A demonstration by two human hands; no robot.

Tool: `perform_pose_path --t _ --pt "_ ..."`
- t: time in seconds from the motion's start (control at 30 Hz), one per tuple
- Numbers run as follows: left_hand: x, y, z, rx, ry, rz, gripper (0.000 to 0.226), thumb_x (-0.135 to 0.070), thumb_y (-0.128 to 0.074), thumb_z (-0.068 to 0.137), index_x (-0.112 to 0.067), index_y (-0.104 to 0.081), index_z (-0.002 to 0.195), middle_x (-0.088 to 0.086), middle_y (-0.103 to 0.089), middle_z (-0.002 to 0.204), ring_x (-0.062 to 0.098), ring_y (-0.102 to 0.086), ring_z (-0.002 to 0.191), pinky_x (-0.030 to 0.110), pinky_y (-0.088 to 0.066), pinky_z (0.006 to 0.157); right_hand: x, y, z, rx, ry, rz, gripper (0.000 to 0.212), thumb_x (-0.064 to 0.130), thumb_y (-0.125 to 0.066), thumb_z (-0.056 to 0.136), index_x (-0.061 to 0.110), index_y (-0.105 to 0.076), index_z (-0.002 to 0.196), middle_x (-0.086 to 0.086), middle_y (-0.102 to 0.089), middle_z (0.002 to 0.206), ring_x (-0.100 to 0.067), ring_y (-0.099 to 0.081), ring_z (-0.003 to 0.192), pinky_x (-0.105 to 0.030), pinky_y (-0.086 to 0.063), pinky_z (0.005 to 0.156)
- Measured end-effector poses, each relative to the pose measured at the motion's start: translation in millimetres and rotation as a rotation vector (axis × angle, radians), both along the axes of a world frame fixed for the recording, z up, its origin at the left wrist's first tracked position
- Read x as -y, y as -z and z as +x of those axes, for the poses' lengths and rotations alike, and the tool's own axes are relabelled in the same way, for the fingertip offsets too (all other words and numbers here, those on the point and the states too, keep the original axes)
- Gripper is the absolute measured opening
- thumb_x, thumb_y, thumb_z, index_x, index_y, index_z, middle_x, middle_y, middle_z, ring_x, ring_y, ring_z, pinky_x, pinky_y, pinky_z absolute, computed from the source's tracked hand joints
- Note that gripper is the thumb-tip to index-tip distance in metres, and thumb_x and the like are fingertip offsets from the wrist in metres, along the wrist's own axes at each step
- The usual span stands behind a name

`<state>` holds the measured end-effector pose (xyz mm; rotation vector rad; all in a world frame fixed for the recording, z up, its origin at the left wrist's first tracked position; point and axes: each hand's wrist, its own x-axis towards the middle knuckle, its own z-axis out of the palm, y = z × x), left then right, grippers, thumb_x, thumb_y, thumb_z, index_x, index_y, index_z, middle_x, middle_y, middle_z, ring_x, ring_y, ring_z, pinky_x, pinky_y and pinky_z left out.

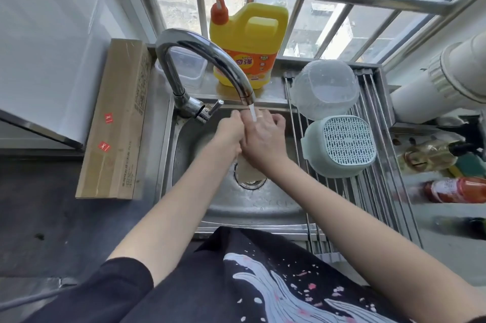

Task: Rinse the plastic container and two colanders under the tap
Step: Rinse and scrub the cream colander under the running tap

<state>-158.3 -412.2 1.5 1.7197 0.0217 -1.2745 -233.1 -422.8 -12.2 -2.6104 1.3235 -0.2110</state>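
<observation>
Water runs from the chrome tap (210, 59) onto my two hands, held together over the steel sink (236, 204). My left hand (228, 133) and my right hand (263, 138) touch each other and hold nothing. A clear plastic container (324, 88) lies upside down on the drying rack (381, 191) to the right. In front of it, a pale green colander (342, 145) rests bottom up on the same rack. A second clear plastic container (188, 66) stands behind the tap.
A yellow detergent jug (249, 43) with an orange pump stands on the sill ledge. A long cardboard box (118, 117) lies left of the sink. Bottles (457, 189) and a white pipe (447, 78) crowd the right side. The window bars run behind.
</observation>
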Motion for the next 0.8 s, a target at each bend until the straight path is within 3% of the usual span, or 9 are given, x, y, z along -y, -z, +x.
perform_pose_path --t 0.1,0.2,0.27,0.37,0.43,0.5,0.57,0.67,0.8 --pt "-7 -5 -6 0.137 0.054 0.035 0.051 -0.038 -0.025 0.103 -0.003 -0.053 0.126 0.012 -0.058 0.122 0.025 -0.054 0.108 0.03 -0.039 0.079 18 -11 6 -0.046 -0.04 0.049 0.034 0.035 -0.038 0.098 0.013 -0.062 0.107 -0.008 -0.06 0.112 -0.027 -0.053 0.106 -0.038 -0.04 0.083" --pt "3 -6 9 0.125 0.075 -0.013 0.056 -0.043 -0.023 0.102 -0.002 -0.05 0.13 0.01 -0.057 0.123 0.023 -0.054 0.115 0.026 -0.043 0.084 24 -20 12 0.048 0.039 0.087 0.038 0.034 -0.037 0.1 0.007 -0.064 0.101 -0.012 -0.063 0.104 -0.028 -0.055 0.104 -0.035 -0.043 0.082" --pt "4 -12 12 0.06 0.09 -0.012 0.065 -0.05 -0.017 0.1 -0.005 -0.043 0.138 0.007 -0.052 0.135 0.024 -0.047 0.125 0.034 -0.038 0.105 30 -20 13 -0.006 0.097 0.086 0.029 0.026 -0.041 0.1 0.007 -0.063 0.098 -0.011 -0.065 0.096 -0.028 -0.06 0.094 -0.033 -0.043 0.07" --pt "5 -9 6 0.016 0.162 -0.001 0.068 -0.052 -0.013 0.099 -0.007 -0.038 0.142 0.012 -0.046 0.143 0.031 -0.043 0.132 0.044 -0.036 0.108 42 -21 14 -0.127 0.266 0.046 0.037 0.03 -0.032 0.102 0.01 -0.063 0.1 -0.009 -0.067 0.097 -0.026 -0.063 0.086 -0.029 -0.035 0.059" --pt "5 -10 6 0.103 0.148 -0.01 0.052 -0.04 -0.021 0.103 -0.007 -0.047 0.133 0.01 -0.055 0.13 0.028 -0.05 0.125 0.032 -0.046 0.093 36 -20 18 -0.103 0.26 0.093 0.036 0.03 -0.033 0.101 0.009 -0.063 0.104 -0.01 -0.066 0.105 -0.028 -0.061 0.097 -0.03 -0.037 0.065" --pt "11 -6 14 0.074 0.052 -0.04 0.041 -0.031 -0.028 0.104 -0.008 -0.05 0.129 0.013 -0.058 0.128 0.027 -0.06 0.108 0.026 -0.047 0.07 9 -10 20 -0.03 0.098 0.115 0.037 0.028 -0.034 0.099 0.011 -0.055 0.125 -0.011 -0.057 0.126 -0.029 -0.049 0.12 -0.034 -0.041 0.085" --pt "12 -11 20 -0.054 -0.04 -0.066 0.048 -0.035 -0.023 0.104 -0.006 -0.047 0.134 0.014 -0.056 0.129 0.026 -0.062 0.104 0.03 -0.049 0.075 -15 -3 15 0.078 0.022 0.073 0.047 0.03 -0.028 0.098 0.015 -0.046 0.138 -0.009 -0.052 0.137 -0.028 -0.039 0.134 -0.042 -0.038 0.103" --pt "9 -1 18 -0.177 -0.083 -0.129 0.058 -0.046 -0.019 0.102 -0.007 -0.058 0.118 0.01 -0.061 0.118 0.024 -0.061 0.105 0.033 -0.047 0.098 -11 -1 8 0.128 -0.002 0.073 0.045 0.034 -0.028 0.098 0.021 -0.051 0.134 -0.005 -0.056 0.134 -0.023 -0.041 0.133 -0.049 -0.028 0.109" --pt "2 -3 8 0.149 0.022 -0.069 0.049 -0.039 -0.029 0.101 -0.003 -0.058 0.117 0.016 -0.062 0.121 0.03 -0.058 0.113 0.041 -0.046 0.1 12 -13 13 0.129 0.004 0.019 0.037 0.039 -0.042 0.095 0.014 -0.056 0.12 -0.013 -0.055 0.11 -0.031 -0.051 0.101 -0.042 -0.047 0.075"
